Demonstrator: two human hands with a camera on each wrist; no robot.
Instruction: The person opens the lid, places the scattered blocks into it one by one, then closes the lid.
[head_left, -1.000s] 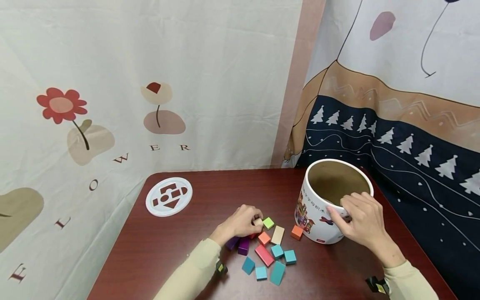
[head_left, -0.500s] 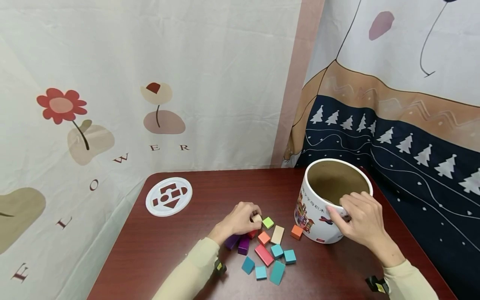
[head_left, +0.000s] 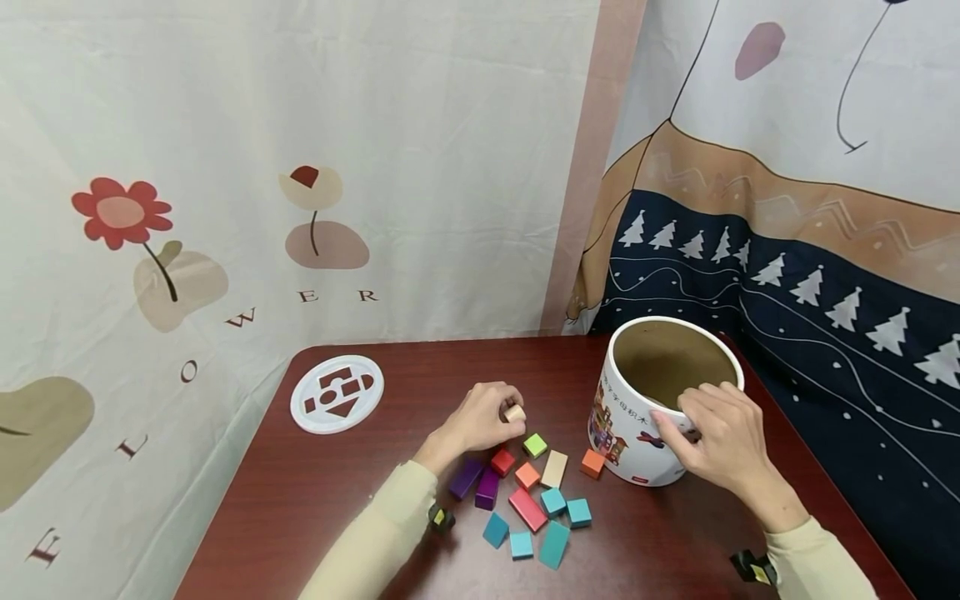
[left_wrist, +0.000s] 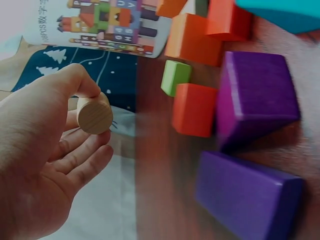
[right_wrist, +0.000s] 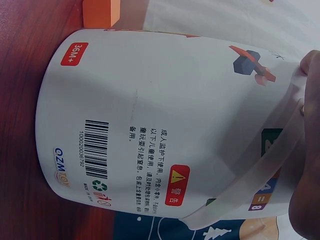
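Note:
My left hand (head_left: 483, 417) pinches a small wooden cylinder block (left_wrist: 95, 115) of plain light wood between thumb and fingers, raised over the back of the block pile. Below it are a red block (head_left: 502, 462), a green block (head_left: 535, 446) and two purple blocks (left_wrist: 257, 95). At the right, my right hand (head_left: 723, 433) grips the near rim of a white printed bucket (head_left: 637, 442), thumb outside and fingers over the edge. Up close in the right wrist view, the bucket's barcode side and its pale strap handle (right_wrist: 245, 195) show. The bucket stands upright.
Several teal blocks (head_left: 554, 544), a pinkish-red block (head_left: 528, 508), a tan plank (head_left: 554, 469) and orange blocks (head_left: 592, 463) lie across the table (head_left: 285, 517). A white oval lid with cut-out shapes (head_left: 302, 396) lies at the back left. Printed cloth (head_left: 450, 167) hangs behind.
My left hand has lifted the wooden cylinder up and away from the pile, uncovering the red block. The right hand keeps its grip on the bucket rim.

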